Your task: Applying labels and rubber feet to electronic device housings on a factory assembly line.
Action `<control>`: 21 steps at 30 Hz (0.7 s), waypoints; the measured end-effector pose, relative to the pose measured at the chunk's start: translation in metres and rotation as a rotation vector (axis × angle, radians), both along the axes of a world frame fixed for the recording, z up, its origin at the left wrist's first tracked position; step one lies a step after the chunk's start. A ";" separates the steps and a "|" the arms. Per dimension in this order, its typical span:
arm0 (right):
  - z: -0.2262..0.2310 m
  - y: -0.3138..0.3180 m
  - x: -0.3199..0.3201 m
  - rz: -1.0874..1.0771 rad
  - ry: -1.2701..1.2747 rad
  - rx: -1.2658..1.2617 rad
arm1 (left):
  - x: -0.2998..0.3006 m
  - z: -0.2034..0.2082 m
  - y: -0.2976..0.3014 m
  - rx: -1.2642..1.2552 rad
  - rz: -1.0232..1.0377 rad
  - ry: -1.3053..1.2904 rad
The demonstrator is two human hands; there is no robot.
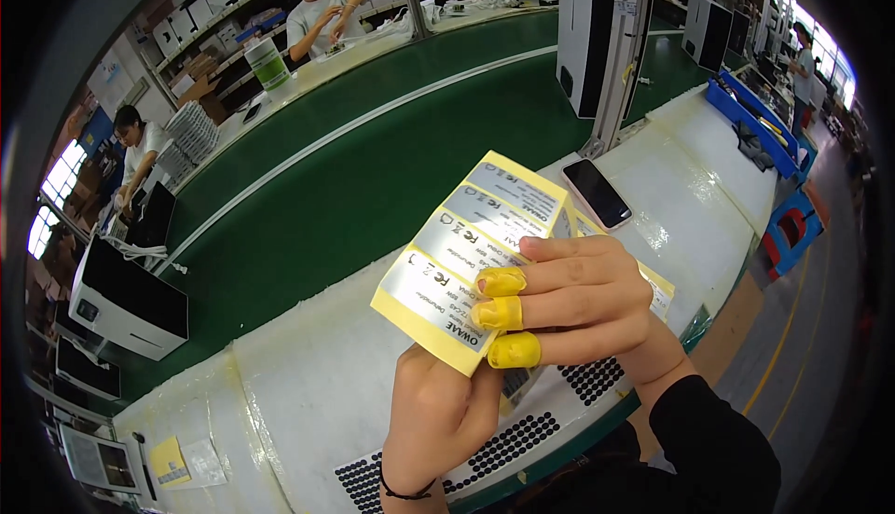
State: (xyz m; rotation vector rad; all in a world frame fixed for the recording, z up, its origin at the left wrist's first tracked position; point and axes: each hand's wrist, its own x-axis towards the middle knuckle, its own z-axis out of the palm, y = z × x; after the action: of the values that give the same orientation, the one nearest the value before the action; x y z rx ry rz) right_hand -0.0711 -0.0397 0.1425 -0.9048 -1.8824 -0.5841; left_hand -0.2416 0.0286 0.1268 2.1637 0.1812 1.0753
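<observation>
Above the white bench, my left hand (433, 416), with a dark band at the wrist, grips a yellow-backed sheet of silver labels (438, 290) by its lower edge. My right hand (573, 304) lies across the sheet's right side. Yellow wrappings cover three of its fingertips, and these press on the labels; its thumb is hidden. More of the label strip shows behind the right hand. Below the hands, a sheet of small round black stickers (513, 444) lies on the bench, partly covered by my left forearm.
A phone (597, 192) lies beyond my right hand. Past the bench runs a green conveyor belt (373, 169) carrying white-and-black appliances (135, 295). A metal post (620, 57) stands at the bench's far edge. A blue bin (755, 127) is at right. Co-workers sit across the belt.
</observation>
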 end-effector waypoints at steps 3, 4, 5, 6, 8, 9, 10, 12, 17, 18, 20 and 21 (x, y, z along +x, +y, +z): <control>0.000 0.004 0.007 0.070 -0.019 -0.002 | -0.001 0.001 -0.002 -0.066 0.013 0.012; 0.000 0.004 0.007 0.067 -0.019 -0.002 | 0.000 0.001 -0.001 -0.049 0.010 0.003; 0.001 0.004 0.007 0.079 -0.005 -0.004 | 0.000 0.001 0.000 -0.032 0.009 -0.006; 0.001 0.004 0.007 0.091 0.008 -0.007 | 0.001 0.001 0.000 -0.030 0.007 -0.006; 0.001 0.004 0.007 0.076 0.010 -0.024 | 0.004 0.001 0.000 -0.098 0.035 -0.040; 0.000 0.005 0.006 0.062 0.012 -0.042 | 0.005 0.001 0.001 -0.098 0.037 -0.039; 0.000 0.004 0.005 0.063 0.013 -0.041 | 0.006 -0.001 0.002 -0.078 0.065 -0.053; 0.004 0.001 -0.003 0.071 0.112 -0.132 | 0.007 -0.003 0.002 -0.057 0.096 -0.065; 0.004 -0.002 -0.009 0.053 0.135 -0.129 | 0.014 -0.008 0.000 -0.010 0.122 -0.160; 0.003 -0.002 -0.009 0.049 0.163 -0.132 | 0.015 -0.011 0.000 -0.010 0.120 -0.160; 0.002 0.000 -0.009 0.072 0.154 -0.121 | 0.016 -0.017 0.002 -0.167 0.000 -0.183; 0.002 0.001 -0.010 0.097 0.144 -0.111 | 0.018 -0.017 -0.001 -0.166 0.002 -0.183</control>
State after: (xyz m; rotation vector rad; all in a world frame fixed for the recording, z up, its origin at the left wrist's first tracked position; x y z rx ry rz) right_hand -0.0812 -0.0390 0.1449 -0.8970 -1.8304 -0.3491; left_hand -0.2235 0.0279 0.1097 1.9077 0.1810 1.2086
